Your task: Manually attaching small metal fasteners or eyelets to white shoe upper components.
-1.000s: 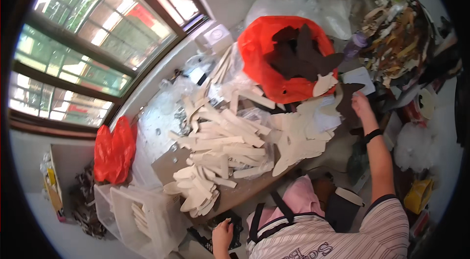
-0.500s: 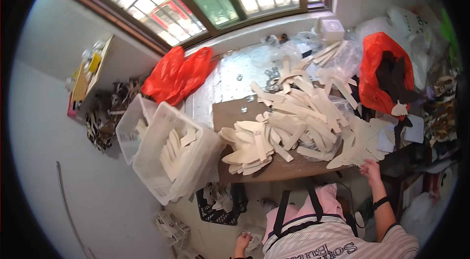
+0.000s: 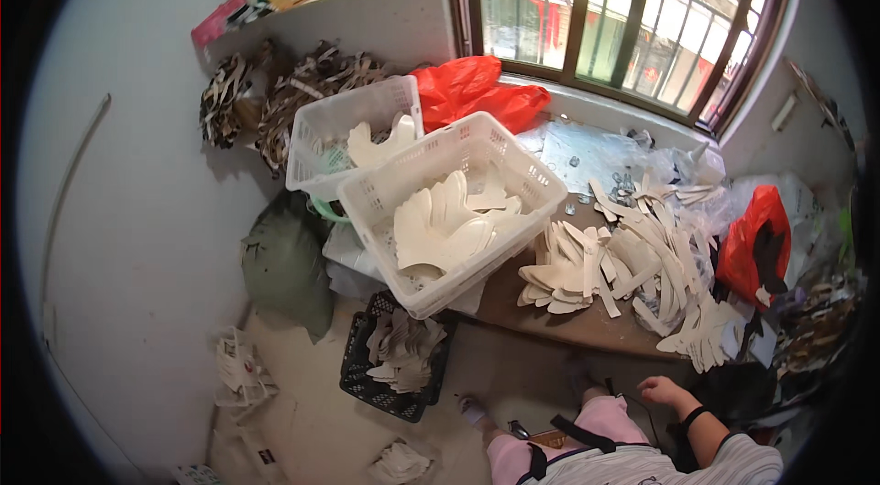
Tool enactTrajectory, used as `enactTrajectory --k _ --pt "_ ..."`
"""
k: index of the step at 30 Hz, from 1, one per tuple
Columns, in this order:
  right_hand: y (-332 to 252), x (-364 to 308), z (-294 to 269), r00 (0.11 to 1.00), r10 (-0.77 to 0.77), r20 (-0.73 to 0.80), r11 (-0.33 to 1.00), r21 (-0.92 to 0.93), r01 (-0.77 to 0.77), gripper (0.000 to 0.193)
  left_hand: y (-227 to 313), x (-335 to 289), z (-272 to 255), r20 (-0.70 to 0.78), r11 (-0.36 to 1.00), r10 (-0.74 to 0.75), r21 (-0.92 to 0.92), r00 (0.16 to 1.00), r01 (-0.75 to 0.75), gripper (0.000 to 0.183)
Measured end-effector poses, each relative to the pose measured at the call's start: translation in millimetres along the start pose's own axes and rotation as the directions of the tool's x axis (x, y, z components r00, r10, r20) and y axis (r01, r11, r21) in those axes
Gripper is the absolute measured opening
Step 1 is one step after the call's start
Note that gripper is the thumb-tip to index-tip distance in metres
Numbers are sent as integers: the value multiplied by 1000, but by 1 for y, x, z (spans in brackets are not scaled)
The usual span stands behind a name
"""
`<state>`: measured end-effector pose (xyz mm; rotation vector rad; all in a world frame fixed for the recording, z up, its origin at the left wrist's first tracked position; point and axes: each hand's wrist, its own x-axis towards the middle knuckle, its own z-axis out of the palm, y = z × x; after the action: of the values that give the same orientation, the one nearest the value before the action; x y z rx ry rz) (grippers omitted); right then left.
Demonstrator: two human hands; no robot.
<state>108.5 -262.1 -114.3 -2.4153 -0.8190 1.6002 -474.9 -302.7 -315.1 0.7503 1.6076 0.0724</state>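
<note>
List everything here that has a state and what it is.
Right hand: seemingly empty
Left hand: out of view
Off-white pieces nearest the right hand: overlapping
Off-white strips: heaped loosely
Front white crate: open-topped, partly filled
Rear white crate: open-topped, partly filled
Black crate: heaped
Right red bag: open, dark pieces inside
Left red bag: crumpled
Dark green sack: bulging

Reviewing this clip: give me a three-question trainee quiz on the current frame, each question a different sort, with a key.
1. What lies in the nearer white crate?
2. True or false: the black basket stands on the floor.
3. Which of the person's hands are in view? A, left only; B, right only; C, both.

Key:
1. Pale, curved flat pieces.
2. True.
3. B, only the right hand.
</note>
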Motion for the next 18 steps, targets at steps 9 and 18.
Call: enactTrajectory --k 9,18 --pt "137 46 -8 951 271 150 883 355 -307 21 -41 -47 97 -250 997 -79 -34 965 72 36" --pt "251 60 -18 829 491 -266 862 14 -506 20 -41 -58 135 -323 843 -396 245 860 480 37"
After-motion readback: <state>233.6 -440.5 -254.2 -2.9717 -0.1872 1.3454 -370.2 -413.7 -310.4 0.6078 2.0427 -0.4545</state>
